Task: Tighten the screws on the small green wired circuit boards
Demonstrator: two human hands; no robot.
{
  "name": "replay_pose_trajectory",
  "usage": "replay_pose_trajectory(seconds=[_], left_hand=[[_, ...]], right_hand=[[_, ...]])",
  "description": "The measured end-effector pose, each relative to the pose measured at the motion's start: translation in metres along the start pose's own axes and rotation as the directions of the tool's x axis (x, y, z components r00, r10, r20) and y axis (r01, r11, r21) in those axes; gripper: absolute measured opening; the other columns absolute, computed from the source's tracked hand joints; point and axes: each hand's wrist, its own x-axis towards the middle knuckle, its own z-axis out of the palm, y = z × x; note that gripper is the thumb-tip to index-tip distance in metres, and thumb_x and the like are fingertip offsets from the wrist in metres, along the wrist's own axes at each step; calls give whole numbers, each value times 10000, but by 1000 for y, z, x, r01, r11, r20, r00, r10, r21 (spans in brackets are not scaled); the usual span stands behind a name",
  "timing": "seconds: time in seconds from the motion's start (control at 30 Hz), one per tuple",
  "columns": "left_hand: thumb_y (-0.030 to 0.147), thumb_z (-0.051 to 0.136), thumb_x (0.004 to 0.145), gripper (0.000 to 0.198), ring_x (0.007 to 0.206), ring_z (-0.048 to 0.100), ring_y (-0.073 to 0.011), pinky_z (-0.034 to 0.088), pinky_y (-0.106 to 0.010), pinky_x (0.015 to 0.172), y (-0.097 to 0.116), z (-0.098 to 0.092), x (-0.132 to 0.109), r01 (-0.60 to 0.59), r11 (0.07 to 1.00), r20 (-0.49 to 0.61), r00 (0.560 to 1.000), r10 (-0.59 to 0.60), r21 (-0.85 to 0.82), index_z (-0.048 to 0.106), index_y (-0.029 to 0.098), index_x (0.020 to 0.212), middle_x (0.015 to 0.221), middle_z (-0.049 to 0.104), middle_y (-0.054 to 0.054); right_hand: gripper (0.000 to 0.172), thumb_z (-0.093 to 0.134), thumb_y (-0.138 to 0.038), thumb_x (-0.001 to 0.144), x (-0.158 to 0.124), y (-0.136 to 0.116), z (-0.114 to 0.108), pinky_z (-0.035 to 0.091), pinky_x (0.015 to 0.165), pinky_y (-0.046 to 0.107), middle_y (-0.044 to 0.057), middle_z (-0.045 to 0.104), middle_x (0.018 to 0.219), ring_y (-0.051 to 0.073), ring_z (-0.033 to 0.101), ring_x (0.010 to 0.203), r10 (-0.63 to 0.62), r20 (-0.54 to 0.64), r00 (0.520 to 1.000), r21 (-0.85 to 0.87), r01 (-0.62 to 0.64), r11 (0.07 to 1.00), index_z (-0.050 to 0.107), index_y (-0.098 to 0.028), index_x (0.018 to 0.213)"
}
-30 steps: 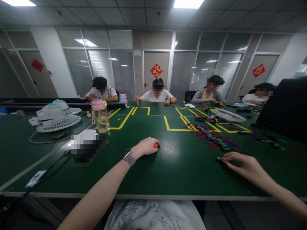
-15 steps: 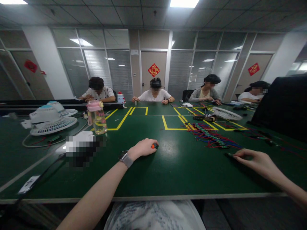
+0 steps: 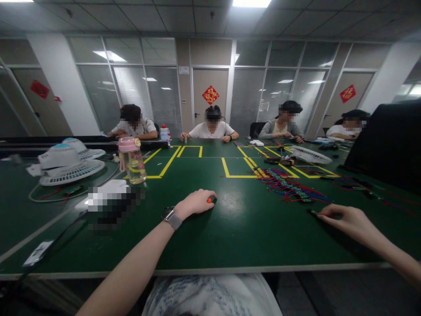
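My left hand [image 3: 197, 201] rests low over the middle of the green table, its fingers curled round a small orange object [image 3: 209, 200]. Most of that object is hidden by the fingers, so its kind does not show. On the right, my right hand [image 3: 348, 219] pinches a small dark circuit board [image 3: 314, 213] between thumb and fingertips, at the tabletop. Just beyond it lies a row of small green circuit boards [image 3: 289, 184] with red and blue wires. Something dark [image 3: 167, 212] lies partly hidden behind my left wrist.
A pink-lidded bottle [image 3: 132, 162] and white fan parts [image 3: 70, 164] stand on the left. A white fan grille [image 3: 311, 155] lies at the back right, near a black screen-like panel [image 3: 384, 149]. Yellow tape [image 3: 243, 177] marks the green table [image 3: 230, 245]. Several people sit across.
Both hands keep nearly the same place and grip. The small circuit board in my right hand has shifted very slightly; the view has moved a little.
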Motion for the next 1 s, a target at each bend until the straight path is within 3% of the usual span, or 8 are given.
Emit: replay_pose_trajectory(seconds=[0.17,0.3,0.47,0.6,0.77,1.0], left_hand=[[435,493,868,389,1044,625,-253,485,-337,848,-1,1,1,3,1000,-2,1000,-3,10,570,330,1235,1224,609,-70],[425,494,873,391,1041,627,-247,489,-328,839,0,1,0,5,1000,6,1000,-5,11,563,327,1245,1226,608,-74],[414,497,870,392,1050,623,-256,487,-342,856,3,0,-1,7,1000,1,1000,-7,27,564,317,1244,1220,611,-82],[408,494,868,393,1027,632,-255,489,-348,851,6,-1,-1,14,1000,5,1000,-14,27,563,319,1244,1198,621,-85],[416,485,865,391,1039,625,-264,486,-362,855,4,0,0,12,999,0,1000,-12,29,565,322,1236,1182,621,-94],[421,484,868,392,1039,628,-257,487,-350,847,2,2,0,6,1000,1,1000,-7,15,557,324,1241,1194,617,-90]], right_hand=[[409,590,-599,687,3,-6,-1,512,614,332,110,723,726,285,687,682,-49,29,998,-42,50,998,701,-208,646],[497,504,-655,756,4,-7,3,505,593,357,127,685,735,274,663,627,-161,-22,987,-100,158,982,654,-215,578],[339,442,-365,828,6,9,9,528,658,348,148,695,842,277,687,725,-243,-18,970,-147,238,960,704,-203,686],[336,403,-212,786,4,11,20,548,765,367,174,687,950,296,689,841,-212,-79,974,-241,188,952,732,-151,804],[449,356,-263,838,-2,1,43,515,929,404,230,623,1108,326,636,1019,-155,-141,978,-331,100,938,694,-54,1047],[534,276,-355,887,-8,11,65,519,907,448,232,540,1310,335,625,1058,-90,-125,988,-437,26,899,588,-68,1212]])
